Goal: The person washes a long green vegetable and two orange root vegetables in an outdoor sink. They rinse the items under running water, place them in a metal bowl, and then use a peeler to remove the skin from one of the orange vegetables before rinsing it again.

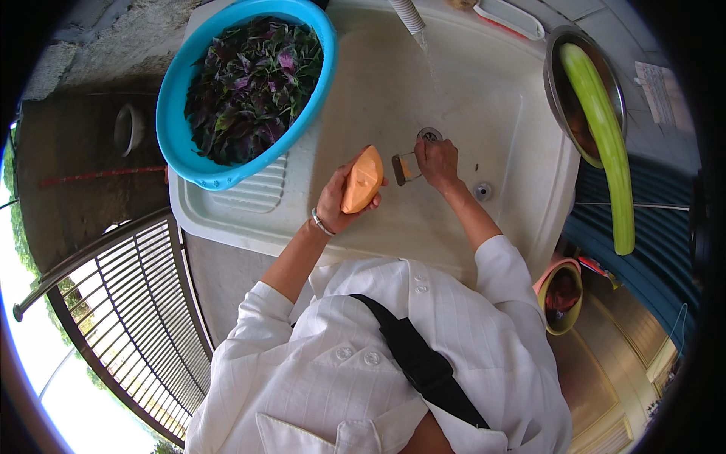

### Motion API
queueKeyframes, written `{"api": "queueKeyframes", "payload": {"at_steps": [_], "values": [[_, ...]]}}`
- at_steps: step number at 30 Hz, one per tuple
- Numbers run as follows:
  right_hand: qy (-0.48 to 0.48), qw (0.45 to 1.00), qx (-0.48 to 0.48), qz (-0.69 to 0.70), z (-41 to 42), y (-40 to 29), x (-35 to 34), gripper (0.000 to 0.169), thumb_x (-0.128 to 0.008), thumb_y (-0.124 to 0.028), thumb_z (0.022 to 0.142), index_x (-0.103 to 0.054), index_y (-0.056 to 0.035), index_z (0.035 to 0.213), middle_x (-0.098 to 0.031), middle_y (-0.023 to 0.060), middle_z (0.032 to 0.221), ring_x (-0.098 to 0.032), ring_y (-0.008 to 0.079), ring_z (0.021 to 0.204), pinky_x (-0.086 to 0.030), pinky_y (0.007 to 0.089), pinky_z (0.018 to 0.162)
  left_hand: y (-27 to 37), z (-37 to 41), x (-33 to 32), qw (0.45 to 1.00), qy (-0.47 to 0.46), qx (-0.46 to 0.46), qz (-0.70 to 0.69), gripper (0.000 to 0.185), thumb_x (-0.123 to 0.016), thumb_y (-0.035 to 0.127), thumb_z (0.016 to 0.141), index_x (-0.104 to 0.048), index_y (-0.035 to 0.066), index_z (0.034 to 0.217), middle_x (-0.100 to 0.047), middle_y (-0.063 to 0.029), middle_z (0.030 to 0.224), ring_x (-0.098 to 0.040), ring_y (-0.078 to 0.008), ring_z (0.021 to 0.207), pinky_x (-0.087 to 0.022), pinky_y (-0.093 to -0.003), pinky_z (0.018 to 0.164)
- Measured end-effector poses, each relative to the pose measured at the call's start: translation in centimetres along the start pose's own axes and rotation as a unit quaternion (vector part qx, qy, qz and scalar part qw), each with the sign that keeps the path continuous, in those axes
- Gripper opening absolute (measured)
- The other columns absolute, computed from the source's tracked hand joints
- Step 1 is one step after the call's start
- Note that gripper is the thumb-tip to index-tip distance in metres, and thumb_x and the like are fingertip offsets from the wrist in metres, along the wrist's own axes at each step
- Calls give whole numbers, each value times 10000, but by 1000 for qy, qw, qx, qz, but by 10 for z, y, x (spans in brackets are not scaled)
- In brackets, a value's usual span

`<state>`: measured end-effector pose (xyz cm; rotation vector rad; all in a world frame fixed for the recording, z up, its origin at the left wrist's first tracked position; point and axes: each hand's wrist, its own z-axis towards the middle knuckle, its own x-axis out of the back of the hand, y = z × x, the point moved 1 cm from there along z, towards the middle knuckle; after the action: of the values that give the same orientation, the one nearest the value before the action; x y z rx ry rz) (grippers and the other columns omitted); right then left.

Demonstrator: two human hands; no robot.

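In my left hand (pixel 339 196) is a peeled orange sweet potato (pixel 363 180), held above the left part of the sink basin. My right hand (pixel 438 162) grips a metal peeler (pixel 402 169) close to the drain (pixel 430 134), its head pointing left towards the sweet potato but apart from it. An orange scrap shows in the peeler's head. Water runs from a ribbed hose (pixel 408 17) at the back of the white sink (pixel 374 102).
A blue basin (pixel 164 133) of purple-green leaves stands on the sink's left drainboard. At the right edge, a metal bowl (pixel 554 85) holds a long green gourd (pixel 606 130) that juts over its rim. A round drain plug (pixel 482 191) lies in the sink near my right wrist.
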<state>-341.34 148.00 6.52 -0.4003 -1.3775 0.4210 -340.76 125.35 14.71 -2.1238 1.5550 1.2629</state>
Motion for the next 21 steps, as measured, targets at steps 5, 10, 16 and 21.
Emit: {"api": "queueKeyframes", "payload": {"at_steps": [5, 10, 16, 21], "values": [[-124, 990, -63, -24, -15, 7, -7, 434, -412, -289, 943, -577, -40, 629, -586, 164, 596, -552, 351, 569, -426, 438, 596, -4, 7, -12, 999, -50, -2, -3, 452, -352, 422, 938, -462, 94, 1228, -598, -163, 1044, -601, -240, 700, -503, -313, 619], [-231, 954, -181, 63, -23, 2, 2, 436, -392, -355, 954, -567, -21, 736, -615, 159, 705, -573, 364, 637, -434, 447, 660, -5, 12, -15, 999, -14, -37, 23, 496, -353, 434, 941, -332, 232, 1394, -585, -138, 984, -553, -207, 693, -483, -311, 642], [-203, 950, -181, 155, -22, -5, 33, 401, -498, -355, 909, -537, -3, 721, -594, 151, 630, -591, 353, 611, -445, 437, 597, -7, 12, 6, 983, 146, -65, 87, 545, -430, 515, 903, -343, 262, 1377, -568, -83, 927, -545, -180, 699, -473, -286, 615], [-132, 988, -68, 46, -20, -36, 62, 317, -574, -298, 872, -537, -19, 724, -572, 143, 551, -582, 310, 506, -440, 392, 472, -13, 18, 0, 975, 149, -110, 120, 536, -400, 486, 928, -313, 239, 1395, -539, -81, 1029, -551, -181, 725, -495, -304, 622]]}}
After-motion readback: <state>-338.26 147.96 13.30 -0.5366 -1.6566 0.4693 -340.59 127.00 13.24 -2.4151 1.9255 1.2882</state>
